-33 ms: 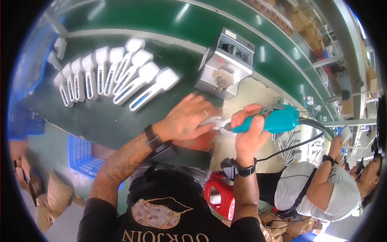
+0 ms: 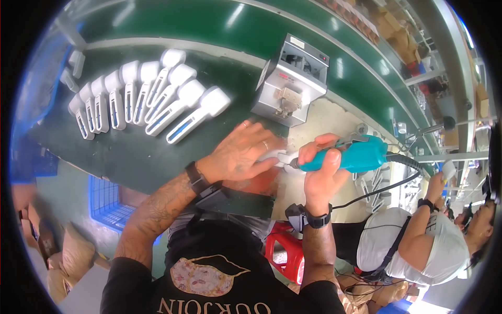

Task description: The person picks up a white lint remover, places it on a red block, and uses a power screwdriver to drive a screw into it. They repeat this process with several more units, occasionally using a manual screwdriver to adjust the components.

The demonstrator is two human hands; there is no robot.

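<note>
My right hand (image 2: 325,170) is wrapped round a teal electric screwdriver (image 2: 363,154), which lies nearly level with its cable running off to the right. Its tip meets a white plastic piece (image 2: 281,158) on the bench. My left hand (image 2: 244,152) is closed over that piece, palm down, and hides most of it. Beyond the left hand, several white long-handled devices (image 2: 191,118) with broad heads and blue-marked slots lie fanned out on the dark green bench top (image 2: 172,162).
A grey metal machine (image 2: 294,78) stands just beyond my hands. To the right, a co-worker (image 2: 413,246) in a white top holds up a white piece; more parts (image 2: 374,186) lie between us. A blue basket (image 2: 110,204) and a red stool (image 2: 285,256) are below the bench.
My hands and the screwdriver stay in place against the white piece. The view has shifted very slightly, and the co-worker's hand has moved a little.
</note>
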